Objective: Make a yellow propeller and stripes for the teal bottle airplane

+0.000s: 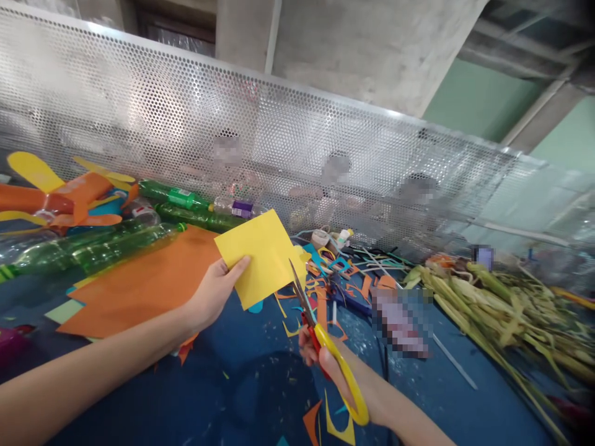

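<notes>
My left hand [214, 292] pinches the lower left edge of a yellow paper square [263, 255] and holds it above the blue table [260, 384]. My right hand [332, 367] grips yellow-and-red-handled scissors [320, 337]. Their blades point up and touch the lower right edge of the yellow paper. Both forearms reach in from the bottom of the view.
A large orange sheet [149, 282] lies left, with green plastic bottles [93, 248] behind it. Coloured paper scraps [334, 272] litter the middle. A pile of dried stalks and leaves [493, 303] fills the right. A perforated metal screen [279, 148] stands behind, with people beyond it.
</notes>
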